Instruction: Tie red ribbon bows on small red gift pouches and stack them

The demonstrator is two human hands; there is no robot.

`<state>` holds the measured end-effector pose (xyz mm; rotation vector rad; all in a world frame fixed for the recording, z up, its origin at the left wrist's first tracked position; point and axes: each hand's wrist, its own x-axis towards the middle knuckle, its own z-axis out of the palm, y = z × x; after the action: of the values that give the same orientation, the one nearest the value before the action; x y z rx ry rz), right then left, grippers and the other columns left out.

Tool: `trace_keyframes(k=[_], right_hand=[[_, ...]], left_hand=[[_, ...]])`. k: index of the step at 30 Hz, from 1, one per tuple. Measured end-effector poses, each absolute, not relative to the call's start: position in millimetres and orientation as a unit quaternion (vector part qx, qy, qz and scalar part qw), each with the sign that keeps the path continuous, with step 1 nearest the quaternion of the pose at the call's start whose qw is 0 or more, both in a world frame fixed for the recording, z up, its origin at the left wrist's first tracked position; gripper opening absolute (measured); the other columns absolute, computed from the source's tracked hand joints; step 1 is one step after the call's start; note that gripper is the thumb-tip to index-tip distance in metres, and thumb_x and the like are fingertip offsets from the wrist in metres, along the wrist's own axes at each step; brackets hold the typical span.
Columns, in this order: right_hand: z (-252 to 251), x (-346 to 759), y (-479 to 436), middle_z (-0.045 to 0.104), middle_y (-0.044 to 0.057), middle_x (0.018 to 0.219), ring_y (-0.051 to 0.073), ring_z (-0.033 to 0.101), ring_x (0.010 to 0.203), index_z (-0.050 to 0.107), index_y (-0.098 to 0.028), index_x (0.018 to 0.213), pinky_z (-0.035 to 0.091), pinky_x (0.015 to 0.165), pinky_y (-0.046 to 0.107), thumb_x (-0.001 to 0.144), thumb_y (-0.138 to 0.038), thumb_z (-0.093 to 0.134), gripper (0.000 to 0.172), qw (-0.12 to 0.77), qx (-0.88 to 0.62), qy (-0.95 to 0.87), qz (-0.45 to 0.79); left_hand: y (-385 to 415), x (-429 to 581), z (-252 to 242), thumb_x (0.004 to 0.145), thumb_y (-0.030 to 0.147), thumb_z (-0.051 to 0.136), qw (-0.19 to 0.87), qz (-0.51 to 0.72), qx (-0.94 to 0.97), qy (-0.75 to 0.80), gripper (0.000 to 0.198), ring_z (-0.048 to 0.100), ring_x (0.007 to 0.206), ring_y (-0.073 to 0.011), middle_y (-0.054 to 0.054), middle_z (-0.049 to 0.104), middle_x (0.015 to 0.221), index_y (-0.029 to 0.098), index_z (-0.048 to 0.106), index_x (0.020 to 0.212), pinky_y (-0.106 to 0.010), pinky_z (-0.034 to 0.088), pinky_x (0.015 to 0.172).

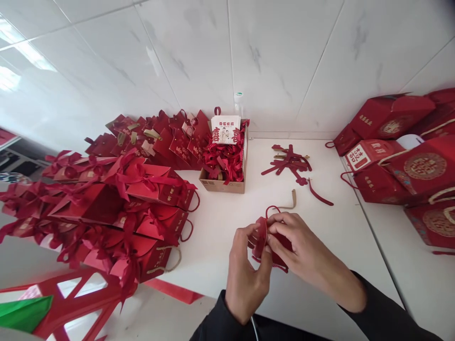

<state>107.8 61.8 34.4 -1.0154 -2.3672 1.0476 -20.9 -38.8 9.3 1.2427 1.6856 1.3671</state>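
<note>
Over the white table (209,260), both hands work on a small red gift box (262,237) near the front edge. My left hand (247,277) is closed on its left side, thumb and fingers pinching a rounded red flap. From the right, my right hand (302,248) has its fingers bent in and pressed on the same box, covering much of it. A red cord loop (272,208) rises above the fingers. Just beyond the box lies a tan strip (294,199). A pile of dark red strips (289,161) with flower-shaped ends lies farther back.
Red gift boxes with ribbon bows (142,213) crowd the left. A cardboard box (223,187) at the back holds red ribbon bows and printed cards (225,129). Larger red boxes with rope handles (423,166) stand right. A tiled wall (277,61) closes the back.
</note>
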Motion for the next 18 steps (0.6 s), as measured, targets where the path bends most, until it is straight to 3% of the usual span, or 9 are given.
trace_keyframes(k=[4, 9, 14, 18], right_hand=[[32, 107, 63, 0.068, 0.011, 0.106, 0.03, 0.066, 0.106, 0.068, -0.024, 0.085, 0.056, 0.091, 0.05, 0.1, -0.032, 0.048, 0.027, 0.181, -0.354, -0.838, 0.374], [29, 110, 61, 0.069, 0.009, 0.111, 0.03, 0.065, 0.114, 0.07, -0.026, 0.09, 0.055, 0.096, 0.048, 0.099, -0.035, 0.053, 0.021, 0.195, -0.357, -0.833, 0.375], [28, 130, 58, 0.063, 0.01, 0.132, 0.029, 0.055, 0.131, 0.062, -0.028, 0.124, 0.047, 0.108, 0.05, 0.104, -0.044, 0.047, 0.03, 0.247, -0.416, -0.799, 0.356], [20, 158, 51, 0.061, 0.009, 0.139, 0.031, 0.055, 0.133, 0.058, -0.031, 0.129, 0.058, 0.091, 0.044, 0.103, -0.055, 0.044, 0.038, 0.25, -0.534, -0.716, 0.374]], left_hand=[[-39, -24, 12, 0.099, 0.025, 0.053, 0.37, 0.541, 0.422, 0.627, 0.022, 0.062, 0.094, -0.0198, -0.007, 0.066, 0.107, 0.022, 0.062, 0.119, -0.035, 0.05, 0.086], [-28, -32, 15, 0.095, 0.036, 0.063, 0.411, 0.563, 0.35, 0.626, 0.02, 0.06, 0.079, -0.0174, -0.004, 0.067, 0.084, 0.018, 0.067, 0.088, -0.031, 0.049, 0.077], [-24, -46, 16, 0.092, 0.046, 0.065, 0.454, 0.613, 0.245, 0.599, 0.027, 0.069, 0.073, -0.0172, -0.001, 0.068, 0.081, 0.02, 0.059, 0.088, -0.03, 0.056, 0.07], [-27, -64, 11, 0.086, 0.044, 0.07, 0.482, 0.649, 0.125, 0.576, 0.028, 0.074, 0.068, -0.0206, 0.004, 0.065, 0.071, 0.022, 0.051, 0.088, -0.032, 0.059, 0.063]])
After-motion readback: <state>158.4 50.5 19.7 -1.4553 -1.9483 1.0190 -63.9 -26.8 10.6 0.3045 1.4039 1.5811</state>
